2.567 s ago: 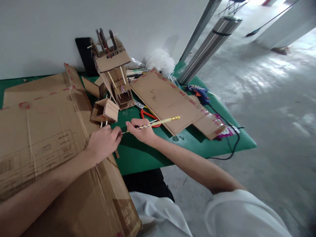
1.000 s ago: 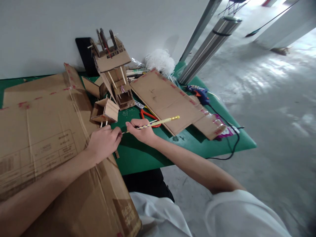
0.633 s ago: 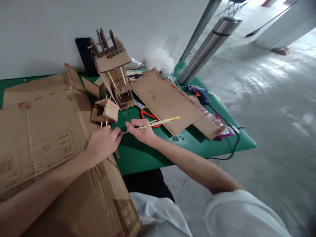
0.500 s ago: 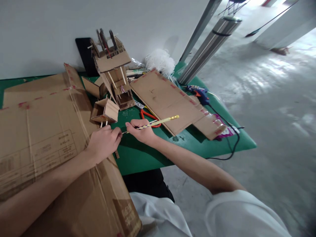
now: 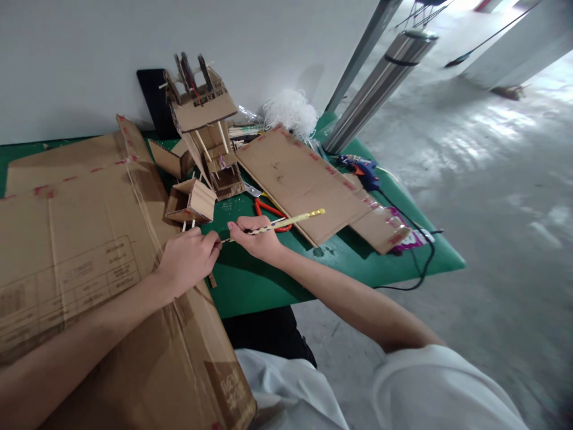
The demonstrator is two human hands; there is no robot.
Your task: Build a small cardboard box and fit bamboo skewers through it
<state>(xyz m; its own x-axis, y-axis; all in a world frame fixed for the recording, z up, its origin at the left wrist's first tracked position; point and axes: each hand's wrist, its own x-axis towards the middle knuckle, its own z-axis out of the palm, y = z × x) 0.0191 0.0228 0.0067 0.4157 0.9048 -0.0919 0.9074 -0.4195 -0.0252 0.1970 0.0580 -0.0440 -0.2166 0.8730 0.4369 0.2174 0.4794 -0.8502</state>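
My right hand (image 5: 256,235) is closed round a yellow pencil (image 5: 290,221) with dark marks, its gold end up to the right and its point down to the left. That point meets the fingertips of my left hand (image 5: 190,255). My left fingers are pinched together over the edge of the large cardboard; what they hold is hidden. Just above them, a small cardboard box (image 5: 191,200) with thin stick legs reaches down to my left knuckles. A short cardboard strip (image 5: 212,279) sticks out below that hand. Behind my right hand lie red-handled pliers (image 5: 268,208).
Large flattened cardboard (image 5: 89,215) covers the left of the green table (image 5: 264,286). A cardboard tower (image 5: 206,119) with sticks stands behind. To the right are a cardboard sheet (image 5: 299,179), a corded blue glue gun (image 5: 364,171), white shredded filler (image 5: 290,112) and a metal post (image 5: 376,95).
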